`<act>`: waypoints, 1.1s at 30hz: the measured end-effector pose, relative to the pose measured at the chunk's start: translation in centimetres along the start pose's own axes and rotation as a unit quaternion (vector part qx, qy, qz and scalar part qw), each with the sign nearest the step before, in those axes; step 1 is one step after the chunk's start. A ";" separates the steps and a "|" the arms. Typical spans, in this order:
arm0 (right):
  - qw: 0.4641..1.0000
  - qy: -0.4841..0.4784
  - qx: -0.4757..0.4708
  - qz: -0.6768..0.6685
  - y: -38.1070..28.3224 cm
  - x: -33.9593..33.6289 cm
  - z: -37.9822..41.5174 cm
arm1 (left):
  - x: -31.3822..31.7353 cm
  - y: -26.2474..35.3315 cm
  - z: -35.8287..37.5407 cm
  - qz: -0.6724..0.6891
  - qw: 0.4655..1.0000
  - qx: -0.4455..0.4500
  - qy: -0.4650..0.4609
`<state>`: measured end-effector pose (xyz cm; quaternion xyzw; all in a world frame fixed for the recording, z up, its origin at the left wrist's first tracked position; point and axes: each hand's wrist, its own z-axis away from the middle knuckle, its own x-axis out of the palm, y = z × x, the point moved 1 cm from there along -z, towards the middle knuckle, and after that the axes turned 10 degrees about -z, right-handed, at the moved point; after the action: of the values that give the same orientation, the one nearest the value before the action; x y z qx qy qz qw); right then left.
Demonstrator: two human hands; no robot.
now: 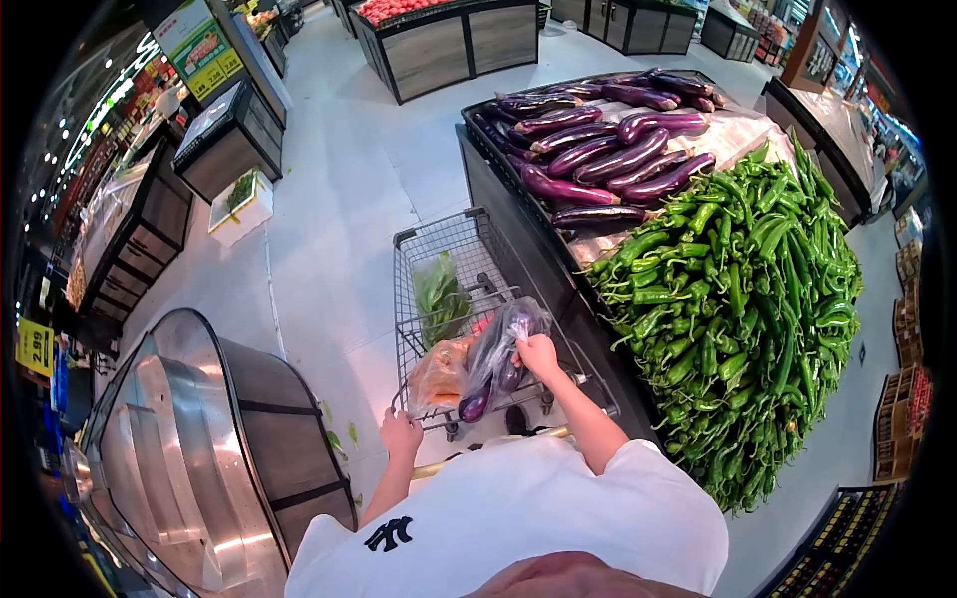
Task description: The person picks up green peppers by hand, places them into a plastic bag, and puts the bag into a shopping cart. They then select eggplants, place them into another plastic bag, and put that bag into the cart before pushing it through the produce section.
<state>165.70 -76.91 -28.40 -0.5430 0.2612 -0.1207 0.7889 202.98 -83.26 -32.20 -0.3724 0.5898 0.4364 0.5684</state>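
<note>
A clear plastic bag of purple eggplants (478, 397) hangs over the near part of a wire shopping cart (407, 269). My right hand (538, 355) is closed on the gathered top of this bag. On the cart's near left corner rests my left hand (401, 431), its fingers curled round the rim. Inside the cart, a bag of orange-brown produce (439, 371) lies left of the eggplants, and a bag of leafy greens (439, 299) is farther forward.
Right of the cart stands a display with loose eggplants (618, 149) and a heap of green peppers (738, 309). A rounded metal stand (199, 439) is at the left. Ahead are a bin of red produce (399, 10) and a white box (239, 209) on the floor.
</note>
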 end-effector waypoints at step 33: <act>0.989 -0.083 0.025 0.120 -5.8 6.4 -33.9 | 0.2 1.8 -31.7 0.001 0.989 -0.129 -0.068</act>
<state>153.16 -109.01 -34.14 -0.4962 0.2549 0.0141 0.8298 190.37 -112.35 -33.08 -0.4110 0.4890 0.5340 0.5539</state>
